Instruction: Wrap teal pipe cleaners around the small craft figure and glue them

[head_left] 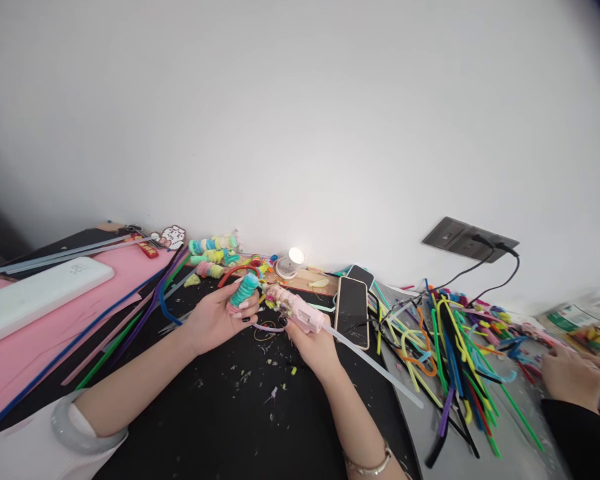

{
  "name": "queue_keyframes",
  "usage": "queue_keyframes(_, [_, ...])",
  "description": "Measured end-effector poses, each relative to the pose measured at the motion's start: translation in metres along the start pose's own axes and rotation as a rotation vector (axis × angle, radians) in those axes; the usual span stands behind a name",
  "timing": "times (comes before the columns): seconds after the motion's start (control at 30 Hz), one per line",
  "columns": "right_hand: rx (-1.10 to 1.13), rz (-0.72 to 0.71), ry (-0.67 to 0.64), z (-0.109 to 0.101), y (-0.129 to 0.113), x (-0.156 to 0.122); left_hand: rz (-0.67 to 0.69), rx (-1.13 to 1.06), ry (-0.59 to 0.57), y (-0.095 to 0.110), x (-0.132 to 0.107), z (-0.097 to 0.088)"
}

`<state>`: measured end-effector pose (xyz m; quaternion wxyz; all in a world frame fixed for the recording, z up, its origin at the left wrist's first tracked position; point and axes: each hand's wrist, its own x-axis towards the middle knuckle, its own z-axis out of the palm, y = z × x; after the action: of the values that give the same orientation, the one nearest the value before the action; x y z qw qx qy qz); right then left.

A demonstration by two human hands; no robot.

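My left hand (213, 319) is wrapped round a coiled pipe-cleaner roll (245, 291), teal at the top and pink lower down. Close on its right, my right hand (311, 343) grips a pink hot glue gun (305, 316), whose nozzle end points at the roll and is crusted with bits. Out of the gun's back runs a long translucent glue stick (375, 363). Whether the nozzle touches the roll, I cannot tell. Behind my left hand lie several more coiled pipe-cleaner rolls (213, 245) in blue, yellow, green and pink.
A paper cup (291, 263) stands by the wall. Phones (353, 311) lie right of the gun. Loose pipe cleaners (450, 353) spread over the grey table, beside a co-worker's hand (573, 377). At left, a white device (40, 297) rests on pink sheets. Cords hang from a wall socket (470, 239).
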<state>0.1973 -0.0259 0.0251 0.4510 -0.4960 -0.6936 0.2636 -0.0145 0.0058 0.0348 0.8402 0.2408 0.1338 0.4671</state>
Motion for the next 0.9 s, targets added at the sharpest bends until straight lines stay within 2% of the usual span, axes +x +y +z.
queue_keyframes(0.13, [-0.120, 0.004, 0.013, -0.0022, -0.0063, -0.0003, 0.034, 0.029, 0.020, -0.0015, 0.0017, -0.0010])
queue_keyframes(0.47, [-0.155, -0.003, 0.042, -0.0008, -0.0032, -0.0017, 0.056, 0.058, 0.048, -0.0032, 0.0007, -0.0010])
queue_keyframes(0.9, [-0.212, -0.031, 0.018, -0.0009, -0.0009, -0.0026, 0.067, 0.079, 0.105, -0.0035, 0.0005, 0.0029])
